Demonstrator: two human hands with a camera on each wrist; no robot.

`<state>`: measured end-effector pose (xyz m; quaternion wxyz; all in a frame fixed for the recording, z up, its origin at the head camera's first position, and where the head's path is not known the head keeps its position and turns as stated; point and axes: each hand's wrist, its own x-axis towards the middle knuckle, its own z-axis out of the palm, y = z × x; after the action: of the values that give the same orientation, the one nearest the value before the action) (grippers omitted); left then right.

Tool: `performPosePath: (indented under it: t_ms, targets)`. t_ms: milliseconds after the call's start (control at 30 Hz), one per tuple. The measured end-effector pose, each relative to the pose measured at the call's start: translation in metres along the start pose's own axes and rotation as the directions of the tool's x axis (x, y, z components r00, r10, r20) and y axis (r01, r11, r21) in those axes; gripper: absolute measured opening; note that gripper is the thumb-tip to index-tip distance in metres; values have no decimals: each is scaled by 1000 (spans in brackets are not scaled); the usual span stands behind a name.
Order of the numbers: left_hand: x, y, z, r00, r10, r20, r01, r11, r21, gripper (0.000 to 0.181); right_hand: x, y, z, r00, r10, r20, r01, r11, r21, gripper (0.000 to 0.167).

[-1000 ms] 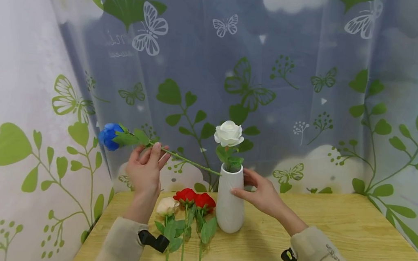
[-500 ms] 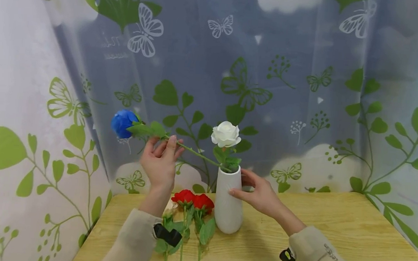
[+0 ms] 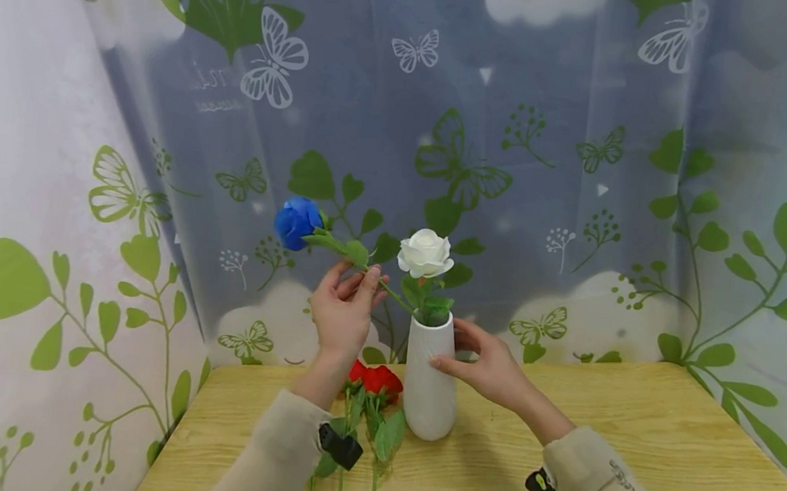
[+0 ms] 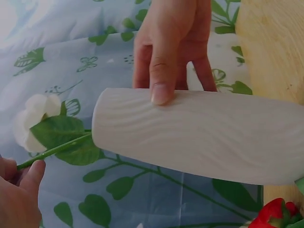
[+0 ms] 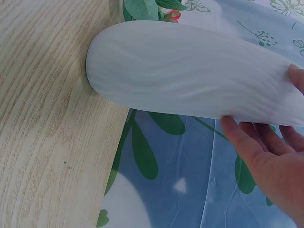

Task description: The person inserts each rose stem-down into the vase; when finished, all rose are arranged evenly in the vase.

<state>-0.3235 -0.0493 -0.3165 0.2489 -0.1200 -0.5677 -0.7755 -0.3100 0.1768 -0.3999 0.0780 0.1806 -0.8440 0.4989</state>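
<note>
My left hand pinches the green stem of a blue rose, whose head leans up to the left. The stem's lower end enters the mouth of a white vase; how deep it reaches is hidden inside. My right hand grips the upright vase below its rim, thumb on the near side and fingers behind it. A white rose stands in the vase with leaves over the rim. In the left wrist view, the stem slants from my fingers to the vase mouth.
Red roses lie on the wooden table left of the vase, stems toward me. My left sleeve covers part of the flowers there. A patterned curtain hangs behind the table.
My left hand has moved right toward the vase, raising the blue rose's head and bringing its stem end into the mouth. The cream rose is now hidden. My right hand stays on the vase.
</note>
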Motion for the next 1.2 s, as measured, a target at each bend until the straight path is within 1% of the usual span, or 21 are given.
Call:
performPosePath:
  t_ms: [133, 267, 400, 467, 533, 600, 700, 767, 867, 967, 1067, 1133, 1200]
  targets:
    - [-4, -6, 4, 998, -28, 51, 25, 998, 56, 42, -1, 0, 1, 1000, -7, -6, 7, 1000, -9, 79]
    - [-7, -12, 6, 991, -53, 119, 40, 993, 108, 43, -1, 1, 1, 1000, 2, -9, -1, 1000, 4, 79]
    - [-7, -17, 7, 983, -56, 175, 36, 992, 119, 36, -1, 1, 1, 1000, 7, -5, -7, 1000, 16, 80]
    - [-7, -18, 6, 981, -51, 189, 28, 992, 123, 32, -1, 1, 1, 1000, 6, -5, -6, 1000, 17, 80]
    - [-7, -20, 6, 980, -40, 193, 11, 988, 151, 28, -1, 1, 1, 1000, -1, -4, 1, 1000, 9, 80]
    - [-8, -22, 6, 981, -21, 195, -23, 976, 217, 23, 0, 1, 2, 1000, 6, -7, -6, 1000, 13, 80]
    - [-8, -24, 7, 979, 2, 204, -70, 944, 323, 19, -1, 1, 1, 1000, -5, -6, 5, 1000, 7, 79]
    - [-8, -25, 8, 977, 1, 215, -85, 920, 382, 17, -1, 0, 1, 1000, -5, -9, 5, 1000, 9, 79]
    - [-9, -27, 9, 969, -31, 244, -78, 902, 426, 17, -1, 0, 1, 1000, -13, -8, 13, 1000, 13, 78]
    - [-10, -30, 9, 954, -81, 288, -67, 880, 470, 17, -1, 1, 0, 1000, -15, -3, 15, 1000, 15, 75]
    - [-12, -33, 8, 938, -123, 323, -57, 868, 494, 18, -1, 2, 0, 1000, -13, 5, 13, 1000, 17, 72]
    - [-12, -34, 7, 931, -139, 337, -48, 869, 492, 19, -2, 2, 0, 1000, -11, 7, 11, 1000, 14, 71]
    - [-11, -34, 6, 928, -145, 343, -44, 872, 487, 21, -2, 2, 0, 1000, -13, 7, 13, 1000, 12, 71]
